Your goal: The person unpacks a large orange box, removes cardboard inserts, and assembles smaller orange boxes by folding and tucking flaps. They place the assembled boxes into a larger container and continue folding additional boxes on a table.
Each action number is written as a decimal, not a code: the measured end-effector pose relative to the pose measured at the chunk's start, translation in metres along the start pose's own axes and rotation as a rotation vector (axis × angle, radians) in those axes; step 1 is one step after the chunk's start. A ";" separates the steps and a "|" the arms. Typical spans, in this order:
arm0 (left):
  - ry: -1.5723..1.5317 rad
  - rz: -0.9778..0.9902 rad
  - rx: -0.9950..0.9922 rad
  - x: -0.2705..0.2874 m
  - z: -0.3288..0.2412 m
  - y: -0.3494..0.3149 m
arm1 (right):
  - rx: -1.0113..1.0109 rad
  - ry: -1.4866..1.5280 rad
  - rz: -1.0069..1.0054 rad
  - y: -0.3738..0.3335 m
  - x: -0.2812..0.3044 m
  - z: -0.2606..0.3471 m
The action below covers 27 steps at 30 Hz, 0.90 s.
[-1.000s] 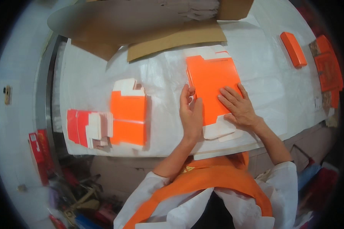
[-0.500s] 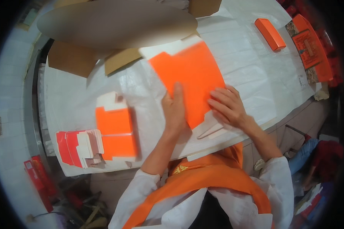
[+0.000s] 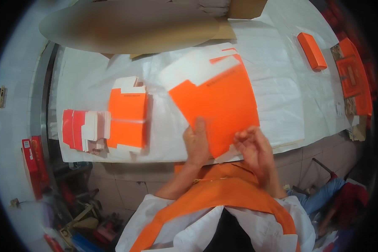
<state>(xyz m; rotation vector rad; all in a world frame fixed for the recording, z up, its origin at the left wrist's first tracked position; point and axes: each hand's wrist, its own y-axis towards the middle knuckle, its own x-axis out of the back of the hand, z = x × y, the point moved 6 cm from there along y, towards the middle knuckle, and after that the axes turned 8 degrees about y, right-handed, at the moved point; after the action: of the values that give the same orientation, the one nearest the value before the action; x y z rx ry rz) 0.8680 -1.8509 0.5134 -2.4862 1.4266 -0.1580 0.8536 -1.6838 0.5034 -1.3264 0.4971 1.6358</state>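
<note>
A flat orange carton blank with white end flaps is tilted above the table in front of me. My left hand grips its lower left edge, the thumb lying on the orange face and the fingers hidden beneath. My right hand is at the lower right edge, its fingers curled and the tips against the card. To the left lies a banded stack of orange carton blanks, and beside it a bundle of red and white carton blanks.
A folded orange box lies at the far right, near a larger orange decorated box at the table's edge. Brown cardboard stands at the back. White sheeting covers the table. Another person is low down at the right.
My view has shifted, so the table's near edge sits higher. The right hand has turned from lying over the blank's side to curled fingers at its edge. The left hand keeps its grip.
</note>
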 end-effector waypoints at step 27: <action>0.027 0.372 0.081 -0.028 0.014 -0.016 | -0.133 0.136 -0.031 -0.040 0.005 -0.043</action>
<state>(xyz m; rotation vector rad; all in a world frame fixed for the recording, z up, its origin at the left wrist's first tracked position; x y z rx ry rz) 0.8706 -1.8166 0.5057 -2.1169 1.8234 -0.1697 0.9103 -1.6962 0.4945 -1.5443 0.4522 1.5822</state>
